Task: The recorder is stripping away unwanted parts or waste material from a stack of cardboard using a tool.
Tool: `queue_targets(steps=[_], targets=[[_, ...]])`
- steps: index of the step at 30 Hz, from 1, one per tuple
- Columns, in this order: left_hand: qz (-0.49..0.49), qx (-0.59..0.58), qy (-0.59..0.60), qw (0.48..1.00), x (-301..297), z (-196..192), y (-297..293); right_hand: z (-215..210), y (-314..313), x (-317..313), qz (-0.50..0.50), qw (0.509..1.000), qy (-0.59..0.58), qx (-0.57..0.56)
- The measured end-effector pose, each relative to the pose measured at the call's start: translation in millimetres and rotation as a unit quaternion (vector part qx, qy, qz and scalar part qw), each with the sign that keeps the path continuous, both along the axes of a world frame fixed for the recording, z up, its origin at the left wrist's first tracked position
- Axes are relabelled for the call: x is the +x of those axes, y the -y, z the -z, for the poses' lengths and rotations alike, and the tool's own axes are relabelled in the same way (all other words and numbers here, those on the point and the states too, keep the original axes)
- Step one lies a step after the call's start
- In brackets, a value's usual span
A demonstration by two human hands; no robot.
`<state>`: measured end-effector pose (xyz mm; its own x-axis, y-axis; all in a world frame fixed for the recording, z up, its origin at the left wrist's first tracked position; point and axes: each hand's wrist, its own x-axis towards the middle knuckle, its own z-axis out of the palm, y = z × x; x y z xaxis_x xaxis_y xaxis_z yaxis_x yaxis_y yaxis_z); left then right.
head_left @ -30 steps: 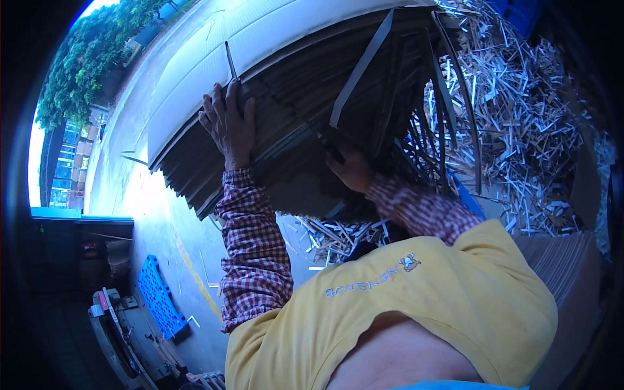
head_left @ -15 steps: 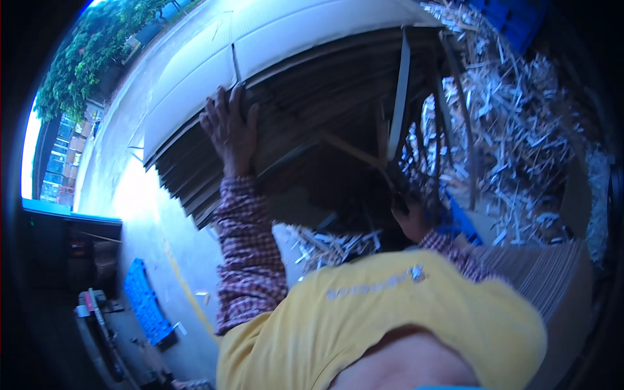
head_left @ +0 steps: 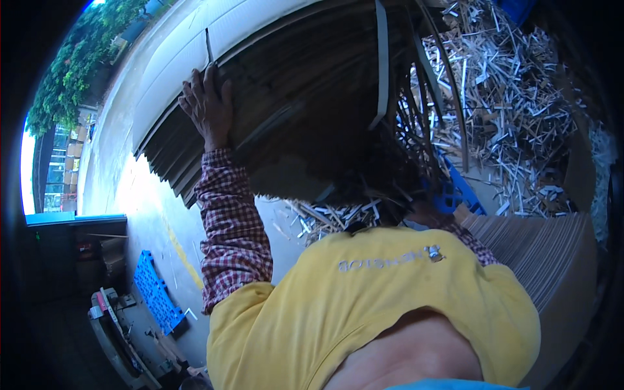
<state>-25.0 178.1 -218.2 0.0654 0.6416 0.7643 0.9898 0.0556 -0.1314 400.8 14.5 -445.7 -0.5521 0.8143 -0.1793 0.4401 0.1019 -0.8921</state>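
Spread open, nothing grasped, the left hand is rested on the cardboard stack near its left corner (head view); the right hand is shadowed, its grip untellable. Apparently part-done: loose strips are heaped beyond, hanging strips left at its right edge.

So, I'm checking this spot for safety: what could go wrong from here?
The cardboard stack has staggered edges, so it might shift under the left hand. The pale hanging strip could snag the right hand, low in shadow, if it reaches up. The scrap strips might trip anyone stepping there.
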Motion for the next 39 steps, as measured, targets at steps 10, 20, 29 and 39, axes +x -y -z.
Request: queue_targets(steps=[10, 20, 29, 39], targets=[[0.03, 0.01, 0.021, 0.999, 5, 0, -8, -142, -107, -111, -0.04, 0.996, -0.063, -0.049], [0.027, 0.009, 0.019, 0.999, 3, 5, -2, -120, -75, -147, -0.005, 0.999, -0.051, 0.0], [0.036, -0.004, 0.031, 0.999, 2, 5, -2, -41, -64, -45, -0.147, 0.987, 0.048, -0.04], [0.038, 0.011, 0.023, 0.999, 4, 4, -8, -121, -118, -141, 0.029, 0.999, -0.033, -0.028]])
